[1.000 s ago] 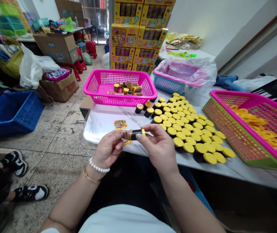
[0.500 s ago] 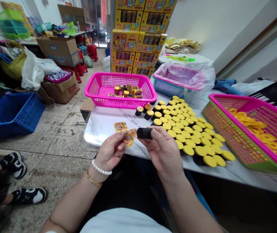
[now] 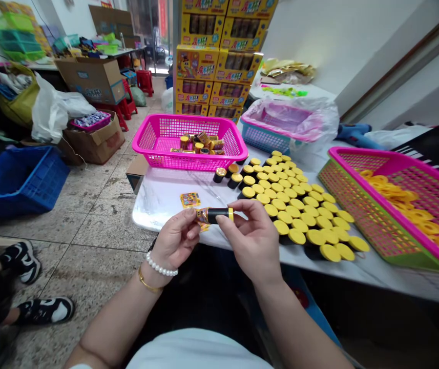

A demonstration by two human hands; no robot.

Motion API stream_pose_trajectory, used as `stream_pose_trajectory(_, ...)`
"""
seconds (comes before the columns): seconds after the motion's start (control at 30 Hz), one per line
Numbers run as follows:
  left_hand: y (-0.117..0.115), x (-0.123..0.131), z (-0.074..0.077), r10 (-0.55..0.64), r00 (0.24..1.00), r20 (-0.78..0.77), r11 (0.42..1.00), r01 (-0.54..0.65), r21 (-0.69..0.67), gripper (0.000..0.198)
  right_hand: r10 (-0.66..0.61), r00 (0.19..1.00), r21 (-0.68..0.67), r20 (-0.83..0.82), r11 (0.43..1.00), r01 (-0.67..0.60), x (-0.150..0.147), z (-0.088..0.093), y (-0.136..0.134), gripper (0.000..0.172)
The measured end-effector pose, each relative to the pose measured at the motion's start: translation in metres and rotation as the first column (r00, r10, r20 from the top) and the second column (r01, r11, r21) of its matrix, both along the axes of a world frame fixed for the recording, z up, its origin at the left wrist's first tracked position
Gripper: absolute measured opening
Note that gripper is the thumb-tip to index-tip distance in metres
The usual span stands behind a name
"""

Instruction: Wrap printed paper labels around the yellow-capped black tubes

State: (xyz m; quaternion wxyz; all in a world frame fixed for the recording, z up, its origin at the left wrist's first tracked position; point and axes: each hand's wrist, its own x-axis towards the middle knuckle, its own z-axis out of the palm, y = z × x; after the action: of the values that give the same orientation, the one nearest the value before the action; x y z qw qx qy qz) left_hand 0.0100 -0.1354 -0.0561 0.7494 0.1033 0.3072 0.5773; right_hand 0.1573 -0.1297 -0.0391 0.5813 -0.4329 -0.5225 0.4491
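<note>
From the remote feed, I am watching the left hand [image 3: 175, 233] pinching a printed film [image 3: 203, 216] between thumb and index finger, the gap narrowed to the film's thickness. The right hand [image 3: 255, 236] is gripping a black cylinder [image 3: 219, 214] near its yellow end, thumb on the near side and fingers behind. I am seeing the cylinder lying roughly level between the hands, above the near edge of the white table [image 3: 158, 197], its left end meeting the film. I cannot tell how far the film is reaching around it. Beyond the hands, a printed piece [image 3: 190, 199] is lying flat. Yellow-capped cylinders [image 3: 294, 210] are standing in close rows to the right; a pink basket [image 3: 146, 138] is holding finished-looking printed tubes [image 3: 204, 138] at the far edge.
</note>
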Motion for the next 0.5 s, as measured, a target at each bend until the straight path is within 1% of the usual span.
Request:
stream_pose_trajectory(0.17,-0.0017,-0.0008,0.0004,-0.007,1.0,0.011,1.0,0.007,-0.019,0.026,0.02,0.999,0.011,0.04,1.0,-0.02,-0.0006,-0.0031,-0.0076,0.028)
stream_pose_trajectory(0.27,-0.0028,-0.0002,0.0005,-0.011,1.0,0.006,0.999,0.011,-0.031,0.023,0.011,0.999,0.011,0.049,1.0,-0.012,0.0005,-0.0036,-0.0059,0.027)
stream_pose_trajectory(0.37,-0.0032,0.0006,0.0018,-0.005,1.0,0.025,0.999,0.007,-0.053,0.018,0.013,0.996,0.025,0.092,1.0,-0.015,0.0021,-0.0035,-0.0033,0.027)
stream_pose_trajectory(0.43,-0.0032,0.0001,0.0031,-0.012,0.999,0.044,0.997,0.015,-0.072,0.013,0.025,0.991,0.069,0.134,0.997,-0.034,0.0037,-0.0032,-0.0028,0.025)
stream_pose_trajectory(0.5,-0.0032,-0.0016,0.0045,-0.022,0.998,0.065,0.996,0.028,-0.084,0.009,0.038,0.985,0.144,0.169,0.988,-0.062,0.006,-0.0026,-0.003,0.024)
